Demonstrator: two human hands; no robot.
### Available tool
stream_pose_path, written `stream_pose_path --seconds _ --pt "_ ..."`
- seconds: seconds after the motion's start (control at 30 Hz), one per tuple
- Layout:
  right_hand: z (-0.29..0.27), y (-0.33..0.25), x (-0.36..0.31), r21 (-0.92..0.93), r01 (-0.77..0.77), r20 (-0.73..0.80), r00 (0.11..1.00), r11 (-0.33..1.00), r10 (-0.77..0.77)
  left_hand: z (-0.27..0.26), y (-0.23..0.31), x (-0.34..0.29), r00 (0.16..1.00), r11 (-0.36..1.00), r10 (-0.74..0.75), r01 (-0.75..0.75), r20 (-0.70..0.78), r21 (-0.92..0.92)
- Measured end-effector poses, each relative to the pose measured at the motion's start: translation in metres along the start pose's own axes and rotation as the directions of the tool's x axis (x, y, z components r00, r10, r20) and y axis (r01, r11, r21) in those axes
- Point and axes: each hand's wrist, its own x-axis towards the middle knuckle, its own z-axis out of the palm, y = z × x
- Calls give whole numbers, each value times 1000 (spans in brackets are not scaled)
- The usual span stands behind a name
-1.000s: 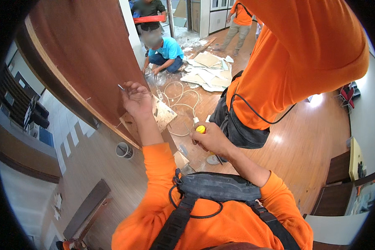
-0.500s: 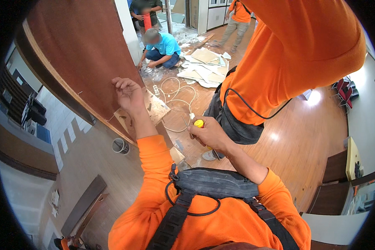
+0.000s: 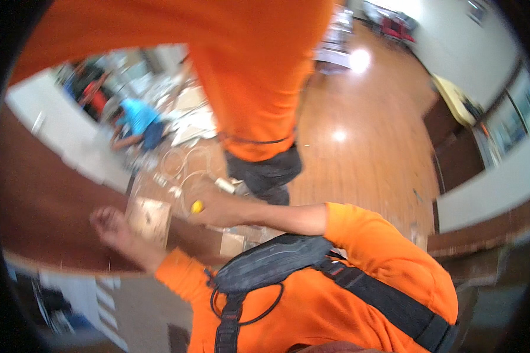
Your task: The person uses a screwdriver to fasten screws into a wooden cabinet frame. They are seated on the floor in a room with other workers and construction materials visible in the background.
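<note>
My left hand (image 3: 111, 226) is raised in front of the brown panel (image 3: 47, 200), its fingers loosely bent and a little blurred. Nothing shows in it, and I cannot tell whether it touches the panel. My right hand (image 3: 224, 206) is closed around a hand tool with a yellow handle end (image 3: 196, 207). The rest of that tool is hidden by the hand and motion blur. Between my hands lies a pale wooden board (image 3: 150, 220), lower down beside the panel. Just beyond my right hand, a white cable (image 3: 182, 167) lies looped on the floor.
A person in orange (image 3: 253, 100) stands close ahead, an arm stretched across the top of the view. Farther left, a person in a blue shirt (image 3: 138, 120) crouches beside broken white sheets (image 3: 191, 126). Wooden flooring (image 3: 359, 170) extends to the right.
My view has swung right, so the panel and crouching person sit farther left. The nearby person's torso now fills the upper middle. My right hand still grips the yellow-handled tool.
</note>
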Motion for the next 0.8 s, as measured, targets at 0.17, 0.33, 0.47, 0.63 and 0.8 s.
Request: stream_pose_path --seconds 0.17,0.33,0.47,0.63,0.8 --pt "3 -11 -1 144 -57 -24 998 988 61 17 21 -6 992 967 -122 129 44 -218" --pt "-1 -14 -2 82 -76 -29 996 994 79 41 -9 -21 990 999 -28 32 137 -27" --pt "9 -3 3 63 -127 -73 989 990 132 -3 30 17 998 985 -65 64 -1 160" --pt "3 -4 6 66 -205 21 979 976 204 11 18 16 999 992 18 -22 -41 -123" --pt "0 -6 5 78 -219 -30 975 973 222 35 -22 -8 922 900 -61 217 384 -378"
